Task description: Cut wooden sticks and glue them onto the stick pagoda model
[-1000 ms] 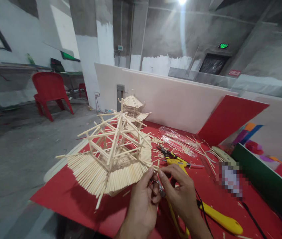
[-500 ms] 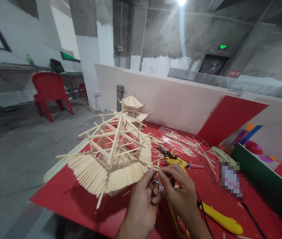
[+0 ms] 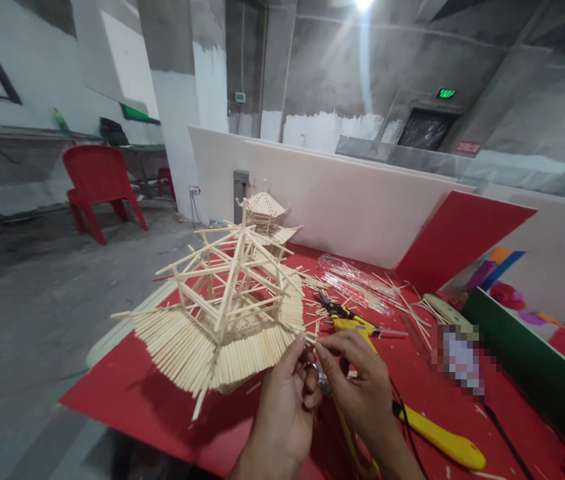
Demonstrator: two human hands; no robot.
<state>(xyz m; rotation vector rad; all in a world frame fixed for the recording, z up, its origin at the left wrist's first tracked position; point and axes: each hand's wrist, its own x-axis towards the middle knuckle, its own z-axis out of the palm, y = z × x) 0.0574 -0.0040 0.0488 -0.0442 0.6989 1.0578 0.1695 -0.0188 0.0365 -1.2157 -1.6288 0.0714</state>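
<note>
A model pagoda (image 3: 252, 350) built of pale wooden sticks stands on a red board (image 3: 157, 427), its open upper frame above a skirt of close-set sticks. At its right corner, my left hand (image 3: 287, 407) is closed, thumb and finger at a thin wooden stick (image 3: 311, 339). Close beside it, my right hand (image 3: 360, 377) pinches the right end of that stick between thumb and forefinger. Whether the stick is joined to the roof corner cannot be made out. Beneath the hands lies a metal tool, mostly hidden, with a yellow handle (image 3: 345, 430).
Behind the hands lie a yellow glue gun (image 3: 355, 327), black-and-yellow cutters (image 3: 330, 305) and bagged sticks (image 3: 357, 283). A yellow-handled tool (image 3: 445, 437) and a black cord sit at right. A smaller stick pagoda (image 3: 264, 210) stands behind, near a white panel (image 3: 342, 193).
Almost nothing differs. Both hands stay at the roof corner with the stick between their fingertips; the view has shifted very slightly.
</note>
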